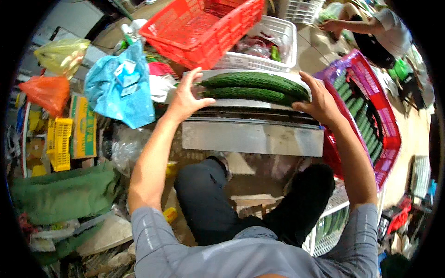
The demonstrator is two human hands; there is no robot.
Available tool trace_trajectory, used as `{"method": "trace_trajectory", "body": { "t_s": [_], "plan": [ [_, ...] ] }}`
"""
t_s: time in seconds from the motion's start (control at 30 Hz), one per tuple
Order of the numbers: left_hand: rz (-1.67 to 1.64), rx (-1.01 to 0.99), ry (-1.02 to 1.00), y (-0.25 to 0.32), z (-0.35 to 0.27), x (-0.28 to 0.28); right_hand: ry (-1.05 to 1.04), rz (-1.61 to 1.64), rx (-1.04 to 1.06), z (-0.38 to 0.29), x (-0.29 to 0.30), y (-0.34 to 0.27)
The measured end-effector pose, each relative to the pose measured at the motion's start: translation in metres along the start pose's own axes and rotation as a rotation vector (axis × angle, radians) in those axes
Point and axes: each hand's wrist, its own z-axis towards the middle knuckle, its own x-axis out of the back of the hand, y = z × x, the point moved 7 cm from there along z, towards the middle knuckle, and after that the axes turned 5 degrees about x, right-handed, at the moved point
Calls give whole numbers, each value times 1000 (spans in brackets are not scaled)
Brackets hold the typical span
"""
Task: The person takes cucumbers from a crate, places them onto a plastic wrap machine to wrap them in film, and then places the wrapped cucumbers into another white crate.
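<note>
Several dark green cucumbers point(250, 81) lie side by side on a pale flat surface in front of me. At their left end is my left hand point(186, 95), thumb and fingers spread apart. My right hand point(318, 99) is at the other end, its fingers also apart and the thumb close to the lower cucumber. Whether either hand presses on clear film cannot be told. Directly below the cucumbers, a metal box-like stand point(252, 137) shows a dark slot along its top.
A red plastic crate point(205, 33) leans over a white basket point(290, 45) beyond the cucumbers. On the right stands a purple-red crate point(389, 139) with more cucumbers. A blue plastic bag point(104, 90) lies left. Another person point(393, 31) sits at the upper right.
</note>
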Motion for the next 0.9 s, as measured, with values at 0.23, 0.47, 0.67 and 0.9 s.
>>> {"method": "trace_trajectory", "body": {
  "t_s": [0.23,0.47,0.67,0.9],
  "plan": [
    [400,-79,-21,35,7,-6,117,132,-119,-38,19,41],
    [574,-145,-73,64,20,-26,341,247,-293,-88,29,50],
    [733,-254,-123,78,28,-53,221,374,-401,-127,-8,41],
    [703,-176,-177,81,46,-73,-26,778,-616,-116,-40,23]
  ]
}}
